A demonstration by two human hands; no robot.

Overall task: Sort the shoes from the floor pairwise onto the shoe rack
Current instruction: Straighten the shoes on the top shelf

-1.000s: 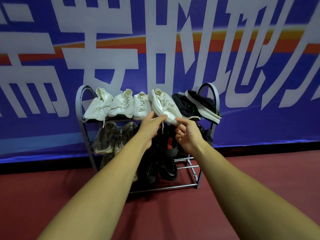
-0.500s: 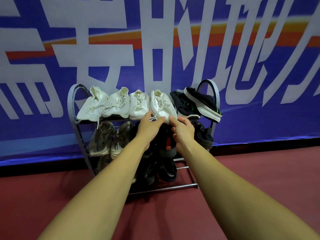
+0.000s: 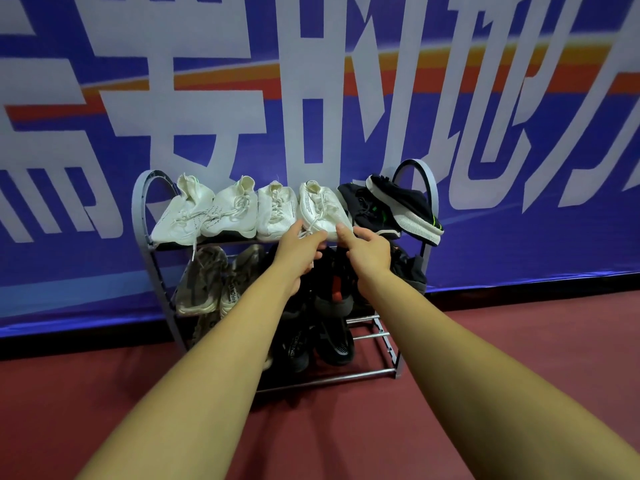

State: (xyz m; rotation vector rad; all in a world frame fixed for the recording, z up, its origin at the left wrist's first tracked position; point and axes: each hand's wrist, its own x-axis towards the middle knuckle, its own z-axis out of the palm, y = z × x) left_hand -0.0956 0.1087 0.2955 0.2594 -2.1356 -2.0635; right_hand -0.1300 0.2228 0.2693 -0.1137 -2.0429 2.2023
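- Banner: blue with large white lettering, it fills the view from nine o'clock through twelve to three, behind everything else.
- Floor: dark red, spanning four to eight o'clock.
- Shoe rack: grey metal with three tiers, standing at the centre against the banner. Every shoe in view lies on it, so the sorting looks close to done.
- Black sneakers: on the top shelf, at three o'clock of the white ones. The outer one lies tipped, with its pale sole showing.
- White sneaker: fourth from the left on the top shelf, toe toward the person, just beside its mate at its nine o'clock. Settling it there looks like the step in hand.
- Left hand: grasps the sneaker's toe, thumb above and fingers beneath.
- Right hand: released, fingers loosely straight, thumb tip touching the toe at its five o'clock.
- Next, probably: square the toe with its mate, then let go.
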